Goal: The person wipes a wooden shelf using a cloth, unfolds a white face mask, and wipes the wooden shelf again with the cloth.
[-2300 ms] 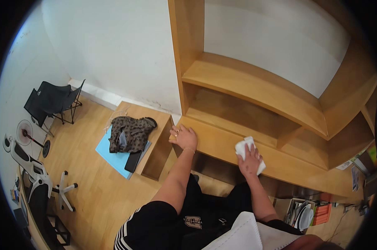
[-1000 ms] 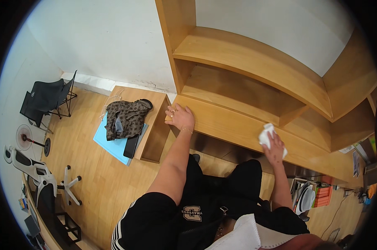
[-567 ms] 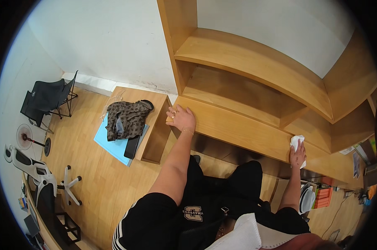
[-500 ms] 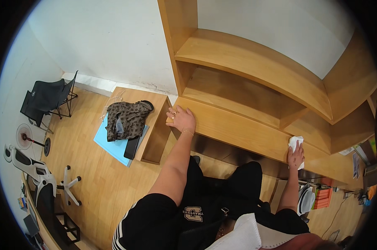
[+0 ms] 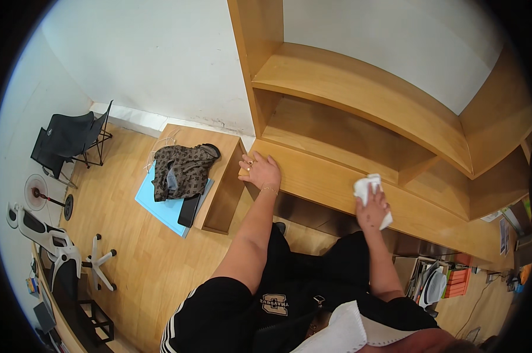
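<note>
My left hand (image 5: 262, 172) lies with fingers spread on the left end of the light wooden desktop (image 5: 313, 176), holding nothing. A ring and a thin bracelet show on it. Under my right hand (image 5: 372, 212) is a crumpled white wipe (image 5: 367, 182), pressed onto the desktop near its front edge. The wipe sticks out past the fingertips and beside the palm; the part beneath the palm is hidden. Behind the desktop rise the wooden shelves (image 5: 360, 88) of the same unit, with bare boards.
A low wooden cabinet (image 5: 222, 203) at the left bears a brown patterned bag (image 5: 183, 170), a light blue folder (image 5: 160, 203) and a dark phone-like slab (image 5: 188, 210). Further left are a black folding chair (image 5: 72, 135), a fan (image 5: 38, 192) and a white office chair (image 5: 54, 247). Books (image 5: 456, 282) stand lower right.
My right hand has slid left along the desktop with the white wipe. My left hand stays at the desk's left end. The view has shifted slightly.
</note>
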A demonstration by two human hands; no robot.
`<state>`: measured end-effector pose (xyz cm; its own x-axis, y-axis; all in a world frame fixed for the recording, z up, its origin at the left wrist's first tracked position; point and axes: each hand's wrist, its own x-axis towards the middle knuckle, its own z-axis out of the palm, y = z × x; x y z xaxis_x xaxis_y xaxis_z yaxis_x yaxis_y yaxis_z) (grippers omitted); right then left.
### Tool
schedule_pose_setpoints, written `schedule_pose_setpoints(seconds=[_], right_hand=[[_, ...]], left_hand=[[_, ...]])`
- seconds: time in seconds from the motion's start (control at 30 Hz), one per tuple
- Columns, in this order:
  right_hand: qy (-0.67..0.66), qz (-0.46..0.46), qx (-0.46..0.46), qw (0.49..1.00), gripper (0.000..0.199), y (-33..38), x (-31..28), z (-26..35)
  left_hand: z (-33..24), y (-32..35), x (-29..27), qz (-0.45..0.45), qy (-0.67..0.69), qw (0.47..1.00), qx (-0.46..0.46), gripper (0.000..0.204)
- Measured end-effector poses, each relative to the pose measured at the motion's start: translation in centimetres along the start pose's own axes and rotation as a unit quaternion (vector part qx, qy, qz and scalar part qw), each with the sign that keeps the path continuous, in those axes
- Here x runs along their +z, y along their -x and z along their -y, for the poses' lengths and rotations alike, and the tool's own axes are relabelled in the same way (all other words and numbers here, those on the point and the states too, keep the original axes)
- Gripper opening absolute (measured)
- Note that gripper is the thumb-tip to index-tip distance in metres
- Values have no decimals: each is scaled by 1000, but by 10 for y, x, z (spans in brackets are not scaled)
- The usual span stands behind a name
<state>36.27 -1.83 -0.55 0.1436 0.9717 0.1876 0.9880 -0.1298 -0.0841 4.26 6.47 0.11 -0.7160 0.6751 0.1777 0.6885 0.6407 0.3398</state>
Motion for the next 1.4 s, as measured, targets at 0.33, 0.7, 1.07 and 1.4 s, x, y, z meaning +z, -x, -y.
schedule_pose_setpoints(seconds=[0.33,0.7,1.07,1.4], right_hand=[[-98,60,-198,974,67,-16,-1,140],[-78,30,-194,978,64,-3,-5,35],[-12,-23,-21,999,61,14,-12,-154],[62,-33,236,969,63,-13,-8,-234]], left_hand=[[0,1,0,14,12,1000,-4,53],[4,-3,-3,41,16,999,-4,56],[3,-3,0,28,10,1000,0,54],[1,-2,-1,18,16,1000,-6,52]])
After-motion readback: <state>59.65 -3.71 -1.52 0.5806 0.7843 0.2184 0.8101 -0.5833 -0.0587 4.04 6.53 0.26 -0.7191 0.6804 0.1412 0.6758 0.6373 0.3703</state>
